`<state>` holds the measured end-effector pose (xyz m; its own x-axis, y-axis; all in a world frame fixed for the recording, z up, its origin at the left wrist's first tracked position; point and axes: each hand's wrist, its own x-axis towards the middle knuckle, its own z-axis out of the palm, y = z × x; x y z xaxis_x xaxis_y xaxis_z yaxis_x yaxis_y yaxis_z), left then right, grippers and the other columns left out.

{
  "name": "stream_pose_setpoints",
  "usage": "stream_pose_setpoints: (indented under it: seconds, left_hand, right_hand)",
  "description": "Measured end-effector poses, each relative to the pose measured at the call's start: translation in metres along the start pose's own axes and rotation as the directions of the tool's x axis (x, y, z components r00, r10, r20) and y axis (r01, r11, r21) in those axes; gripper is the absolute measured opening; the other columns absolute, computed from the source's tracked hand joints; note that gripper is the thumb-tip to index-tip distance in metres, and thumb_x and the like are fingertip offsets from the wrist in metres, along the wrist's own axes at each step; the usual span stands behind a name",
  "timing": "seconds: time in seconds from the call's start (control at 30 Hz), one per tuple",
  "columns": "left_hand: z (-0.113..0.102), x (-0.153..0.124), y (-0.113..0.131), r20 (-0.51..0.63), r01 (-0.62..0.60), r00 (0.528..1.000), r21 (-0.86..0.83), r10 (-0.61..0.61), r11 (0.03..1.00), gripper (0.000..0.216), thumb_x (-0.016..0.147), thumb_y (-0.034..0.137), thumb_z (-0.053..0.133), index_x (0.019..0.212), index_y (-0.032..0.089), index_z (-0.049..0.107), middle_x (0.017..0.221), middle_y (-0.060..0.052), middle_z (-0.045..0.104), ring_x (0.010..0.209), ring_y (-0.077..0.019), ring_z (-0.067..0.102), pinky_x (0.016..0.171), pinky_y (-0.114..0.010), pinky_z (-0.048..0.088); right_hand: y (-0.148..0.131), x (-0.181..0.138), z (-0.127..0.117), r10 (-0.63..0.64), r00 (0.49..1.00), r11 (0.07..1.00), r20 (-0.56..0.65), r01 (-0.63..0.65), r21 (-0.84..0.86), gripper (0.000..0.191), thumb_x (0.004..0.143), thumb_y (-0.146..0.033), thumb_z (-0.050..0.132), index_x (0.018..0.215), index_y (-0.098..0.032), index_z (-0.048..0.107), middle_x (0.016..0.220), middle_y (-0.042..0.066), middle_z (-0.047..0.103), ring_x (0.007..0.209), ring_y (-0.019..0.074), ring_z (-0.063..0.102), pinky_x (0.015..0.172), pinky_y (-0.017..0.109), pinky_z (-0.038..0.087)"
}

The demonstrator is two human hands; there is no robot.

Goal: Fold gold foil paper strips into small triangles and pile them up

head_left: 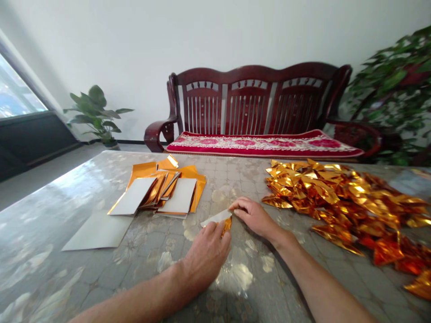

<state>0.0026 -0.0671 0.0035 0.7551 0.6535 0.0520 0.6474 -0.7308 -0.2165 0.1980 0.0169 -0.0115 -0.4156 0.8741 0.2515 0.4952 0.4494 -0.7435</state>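
Note:
A partly folded sheet of gold foil paper (215,218) lies on the table in front of me, its white back showing along the far side and gold on the near side. My left hand (209,249) is closed over its near side, fingers curled and pressing it down. With thumb and fingers together, my right hand (253,217) grips the sheet's right end. The fingers partly cover the fold. To the left lies a loose stack of flat gold foil sheets (143,196), some white side up. On the right is a big heap of folded gold foil pieces (340,193).
A larger white sheet (97,229) sticks out under the stack's left edge. The patterned table (151,273) is glossy. Behind it stands a dark red wooden bench (249,107) with a red floral cushion (262,142), between potted plants (97,114).

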Motion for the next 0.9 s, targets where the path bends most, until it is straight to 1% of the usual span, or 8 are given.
stream_pose_setpoints:
  seconds: [0.17, 0.27, 0.37, 0.57, 0.77, 0.83, 0.9]
  left_hand:
    - [0.003, 0.000, 0.000, -0.002, -0.007, 1.000, 0.006, 0.007, 1.000, 0.016, 0.095, 0.019, 0.049, 0.090, 0.015, 0.064, 0.099, -0.009, 0.059, 0.106, -0.0279, 0.048, 0.078, -0.040, 0.040]
    - [0.005, 0.000, 0.001, 0.001, 0.022, 1.000, -0.005, -0.022, 1.000, 0.015, 0.094, 0.018, 0.049, 0.093, 0.015, 0.064, 0.100, -0.010, 0.058, 0.105, -0.0278, 0.048, 0.077, -0.040, 0.039]
    - [0.007, 0.000, 0.002, 0.014, 0.043, 0.999, -0.016, -0.043, 0.999, 0.015, 0.094, 0.018, 0.049, 0.093, 0.015, 0.063, 0.097, -0.009, 0.057, 0.100, -0.0269, 0.049, 0.075, -0.039, 0.039]
    - [0.006, 0.000, 0.004, 0.024, 0.069, 0.997, -0.009, -0.069, 0.998, 0.016, 0.094, 0.016, 0.047, 0.095, 0.015, 0.064, 0.099, -0.009, 0.058, 0.096, -0.0255, 0.049, 0.076, -0.039, 0.039]
    - [0.007, 0.000, 0.005, -0.008, 0.101, 0.995, 0.011, -0.101, 0.995, 0.025, 0.095, 0.016, 0.043, 0.111, 0.012, 0.062, 0.111, -0.012, 0.058, 0.094, -0.0248, 0.050, 0.075, -0.039, 0.040]
    - [0.008, 0.000, 0.005, -0.005, 0.084, 0.996, 0.015, -0.084, 0.996, 0.024, 0.095, 0.017, 0.044, 0.107, 0.012, 0.064, 0.111, -0.013, 0.057, 0.093, -0.0248, 0.049, 0.074, -0.039, 0.041]
    - [0.009, 0.000, 0.006, -0.007, 0.095, 0.995, 0.014, -0.095, 0.995, 0.022, 0.094, 0.017, 0.045, 0.104, 0.012, 0.065, 0.109, -0.013, 0.057, 0.091, -0.0244, 0.049, 0.072, -0.038, 0.041]
  right_hand:
    - [-0.002, 0.000, 0.003, -0.011, 1.000, 0.999, 0.017, 0.012, -0.048, 0.014, 0.084, -0.015, 0.058, 0.084, -0.021, 0.071, 0.091, 0.003, 0.064, 0.087, 0.0160, 0.060, 0.081, 0.027, 0.044]
    - [-0.005, 0.001, 0.003, 0.009, 1.000, 0.996, 0.021, -0.007, -0.094, 0.010, 0.083, -0.018, 0.061, 0.078, -0.020, 0.069, 0.086, 0.001, 0.061, 0.080, 0.0141, 0.059, 0.074, 0.026, 0.042]
    - [-0.008, 0.001, 0.005, 0.033, 0.999, 0.991, 0.020, -0.030, -0.130, 0.009, 0.083, -0.019, 0.062, 0.075, -0.020, 0.067, 0.084, 0.000, 0.060, 0.075, 0.0125, 0.056, 0.069, 0.024, 0.040]
    - [-0.013, 0.001, 0.008, 0.077, 0.997, 0.970, 0.015, -0.072, -0.234, 0.006, 0.083, -0.021, 0.063, 0.077, -0.021, 0.065, 0.088, -0.001, 0.059, 0.075, 0.0119, 0.055, 0.066, 0.024, 0.037]
    - [-0.016, 0.000, 0.010, 0.072, 0.997, 0.948, 0.005, -0.067, -0.312, 0.006, 0.083, -0.021, 0.064, 0.077, -0.021, 0.062, 0.088, -0.001, 0.058, 0.079, 0.0126, 0.055, 0.068, 0.024, 0.036]
    - [-0.016, 0.000, 0.011, 0.078, 0.997, 0.946, 0.001, -0.074, -0.316, 0.006, 0.083, -0.020, 0.064, 0.077, -0.021, 0.062, 0.088, -0.001, 0.058, 0.080, 0.0130, 0.055, 0.069, 0.024, 0.036]
    - [-0.016, 0.000, 0.012, 0.089, 0.996, 0.947, -0.007, -0.087, -0.308, 0.006, 0.082, -0.020, 0.065, 0.077, -0.021, 0.062, 0.088, 0.000, 0.058, 0.081, 0.0135, 0.055, 0.070, 0.024, 0.037]
